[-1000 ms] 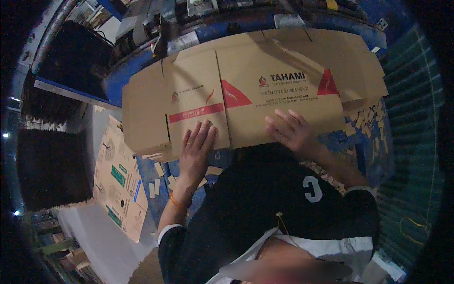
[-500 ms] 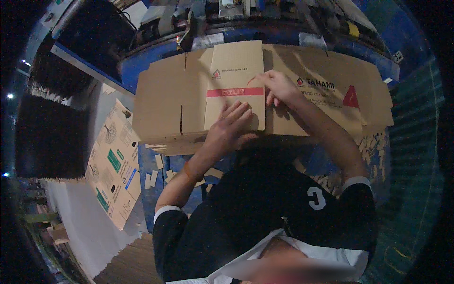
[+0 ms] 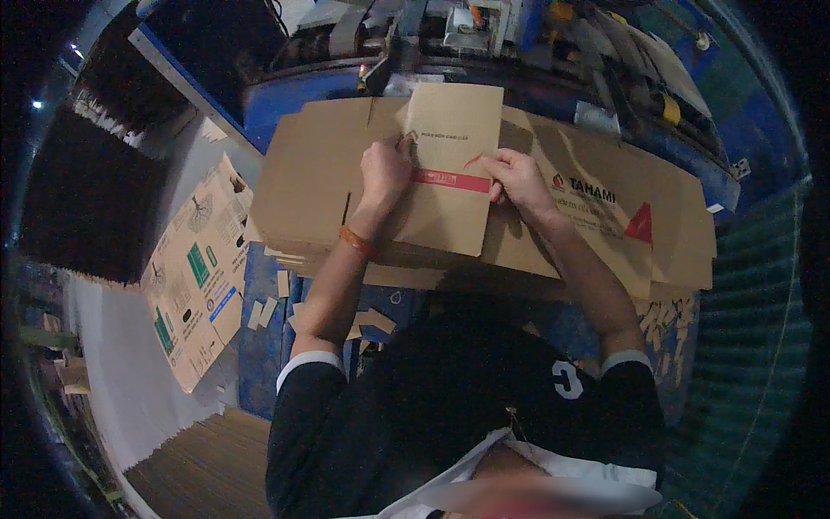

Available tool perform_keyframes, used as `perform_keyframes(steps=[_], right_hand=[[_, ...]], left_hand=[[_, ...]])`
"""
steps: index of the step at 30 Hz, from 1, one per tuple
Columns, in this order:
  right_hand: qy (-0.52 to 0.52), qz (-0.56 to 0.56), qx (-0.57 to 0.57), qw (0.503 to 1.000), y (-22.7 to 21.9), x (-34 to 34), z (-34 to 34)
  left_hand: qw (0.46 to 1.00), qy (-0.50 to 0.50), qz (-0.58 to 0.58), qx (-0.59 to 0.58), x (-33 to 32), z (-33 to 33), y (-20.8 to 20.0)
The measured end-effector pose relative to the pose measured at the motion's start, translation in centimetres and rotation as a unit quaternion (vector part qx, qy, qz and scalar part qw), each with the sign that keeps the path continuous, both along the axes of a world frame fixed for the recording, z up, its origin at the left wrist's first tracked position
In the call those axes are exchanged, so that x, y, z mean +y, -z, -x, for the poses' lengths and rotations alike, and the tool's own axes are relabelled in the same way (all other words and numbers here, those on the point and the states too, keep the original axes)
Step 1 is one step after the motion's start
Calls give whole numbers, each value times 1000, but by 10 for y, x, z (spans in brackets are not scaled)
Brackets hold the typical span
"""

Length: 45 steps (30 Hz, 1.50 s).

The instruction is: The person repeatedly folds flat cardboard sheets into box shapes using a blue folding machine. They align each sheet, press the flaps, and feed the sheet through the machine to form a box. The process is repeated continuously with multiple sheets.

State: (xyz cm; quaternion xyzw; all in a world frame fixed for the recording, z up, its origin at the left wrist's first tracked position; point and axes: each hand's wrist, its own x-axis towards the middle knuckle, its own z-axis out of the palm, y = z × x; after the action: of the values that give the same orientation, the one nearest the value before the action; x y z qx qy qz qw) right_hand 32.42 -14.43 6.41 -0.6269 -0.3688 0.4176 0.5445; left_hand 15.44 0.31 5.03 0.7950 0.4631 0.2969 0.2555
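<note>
A small folded cardboard carton (image 3: 454,212) with a red band lies on top of a stack of larger flat cardboard sheets (image 3: 316,186). My left hand (image 3: 387,173) is closed at the carton's left edge, thumb pointing up; its fingertips are partly hidden. At the right edge, my right hand (image 3: 523,183) pinches a thin red strand (image 3: 473,160), whose curved end shows over the carton face above the band. The rest of the strand is hidden by the fingers.
Small cardboard offcuts (image 3: 372,322) lie on the blue surface in front of the stack. A printed cardboard sheet (image 3: 194,272) lies at the left. Behind the stack stands a blue machine (image 3: 536,91). A green corrugated wall (image 3: 752,303) is at the right.
My left hand has moved from lying flat on the carton's lower part to its left edge and closed there. My right hand stays at the right edge. The head view has shifted.
</note>
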Motion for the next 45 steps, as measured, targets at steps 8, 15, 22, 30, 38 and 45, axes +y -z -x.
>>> perform_keyframes(steps=[8, 15, 22, 30, 38, 45], right_hand=[[-3, 75, -60, 995, -8, 2, 2], [29, 24, -659, 751, -29, -144, -5], [23, 340, -655, 674, -12, -234, -31], [15, 123, -580, 805, 12, -158, -124], [-1, 144, -728, 670, 25, -48, -211], [236, 83, -642, 724, 24, -99, -190]], left_hand=[[999, 2, -18, 30, 4, -4, 10], [992, 125, -10, -24, 5, 20, -26], [912, 364, -187, 23, -69, 69, -33], [926, 303, -227, 12, 3, 31, -21], [935, 198, -290, -38, 100, -71, -23], [989, -51, -38, 135, 24, 14, -74]])
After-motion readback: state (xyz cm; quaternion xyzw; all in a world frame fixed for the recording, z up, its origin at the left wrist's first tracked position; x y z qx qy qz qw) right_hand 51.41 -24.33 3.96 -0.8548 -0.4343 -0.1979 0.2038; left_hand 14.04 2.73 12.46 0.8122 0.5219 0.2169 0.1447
